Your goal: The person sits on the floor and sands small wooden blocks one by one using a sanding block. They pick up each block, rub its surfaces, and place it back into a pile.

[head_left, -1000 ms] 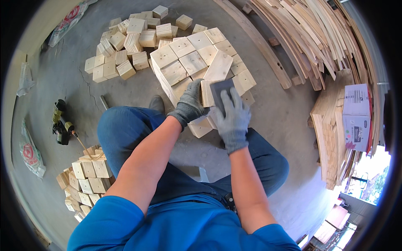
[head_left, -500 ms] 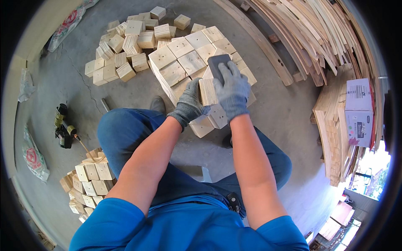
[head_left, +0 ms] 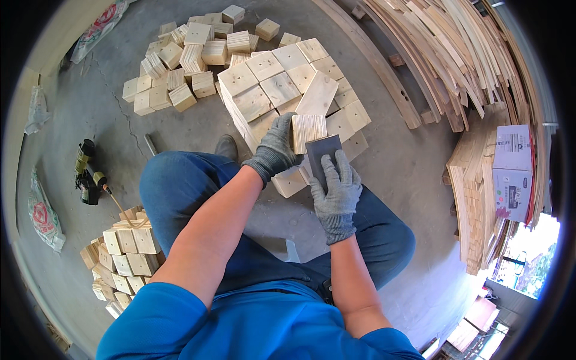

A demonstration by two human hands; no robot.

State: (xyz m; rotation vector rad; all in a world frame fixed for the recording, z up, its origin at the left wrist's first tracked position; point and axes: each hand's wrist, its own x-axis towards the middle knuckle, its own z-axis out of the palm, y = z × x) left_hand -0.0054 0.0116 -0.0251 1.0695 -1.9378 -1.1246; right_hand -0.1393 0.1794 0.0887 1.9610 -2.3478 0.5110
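In my gloved left hand (head_left: 275, 147), closed around its left side, is a square wooden block (head_left: 309, 132) with striped grain on its upper face. My gloved right hand (head_left: 338, 195) grips a dark grey, flat sanding block (head_left: 323, 157), tilted against the wooden block's lower right edge. Both gloves are grey knit. Just beyond the hands stands a tight stack of wooden blocks (head_left: 281, 89), most with small holes in their faces. One loose wooden piece (head_left: 319, 93) lies aslant on top of that stack.
Loose blocks (head_left: 193, 60) lie heaped at the far left. Another block stack (head_left: 133, 240) stands at near left, beside a cordless power tool (head_left: 89, 177). Long wooden strips (head_left: 432, 54) lie at the far right, near a white and purple carton (head_left: 513, 171).
My right hand has moved toward me with the sanding block, from the top of the wooden block to its lower right edge. The left hand keeps its hold.
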